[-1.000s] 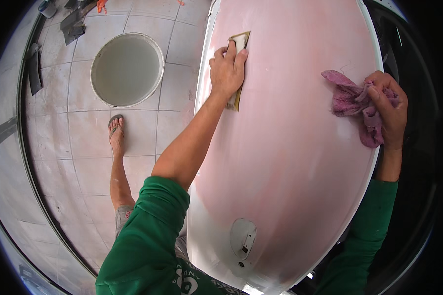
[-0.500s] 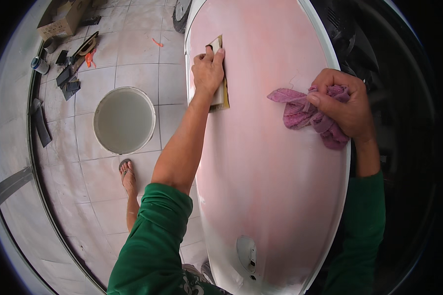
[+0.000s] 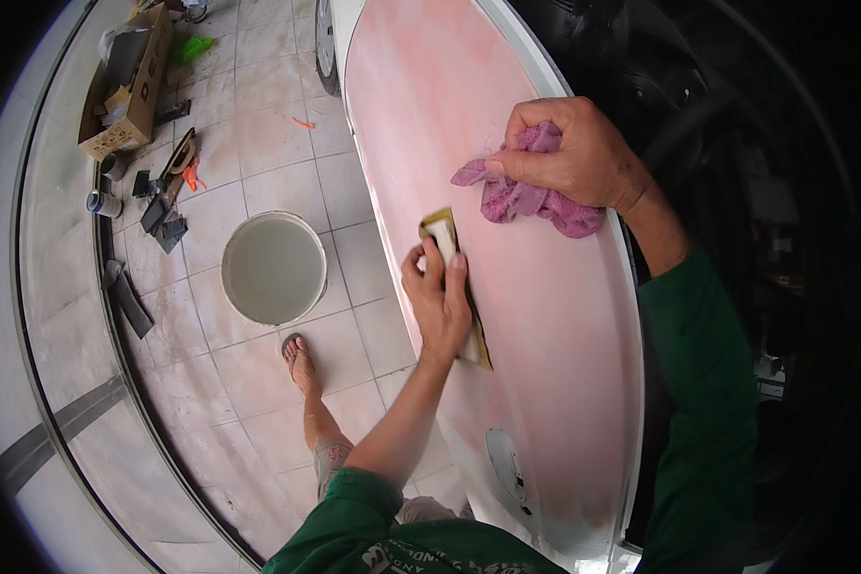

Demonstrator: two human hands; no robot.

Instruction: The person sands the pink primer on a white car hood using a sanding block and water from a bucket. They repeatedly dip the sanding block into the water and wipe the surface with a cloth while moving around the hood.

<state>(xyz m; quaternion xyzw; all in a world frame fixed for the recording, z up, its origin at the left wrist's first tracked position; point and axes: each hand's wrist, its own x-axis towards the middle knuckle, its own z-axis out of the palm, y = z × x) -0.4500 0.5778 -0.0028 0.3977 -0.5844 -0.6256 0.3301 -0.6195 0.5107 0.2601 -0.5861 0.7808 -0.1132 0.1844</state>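
My left hand [image 3: 442, 308] is closed around a long, pale sanding block [image 3: 442, 230] wrapped in yellowish-brown sandpaper. The block lies along the left side of a car door panel [image 3: 555, 325], whose surface is pinkish with whitish patches. Bunched in my closed right hand [image 3: 585, 153] is a damp-looking purple cloth [image 3: 518, 203]. It hangs over the door's right edge area, but I cannot tell how firmly it touches the panel. A recessed door handle area [image 3: 503, 457] lies nearer to me than the block.
On the tiled floor to the left stands a round bucket [image 3: 275, 268] of cloudy water, close to my sandaled foot [image 3: 298, 356]. Farther off are a cardboard box [image 3: 129, 120], a can [image 3: 103, 204] and dark sheet scraps [image 3: 167, 228]. The dark car interior [image 3: 631, 57] borders the door's right edge.
My left hand has brought the sanding block toward me along the panel, nearer the handle area. The view has shifted, and the right hand with the cloth appears farther left and higher.
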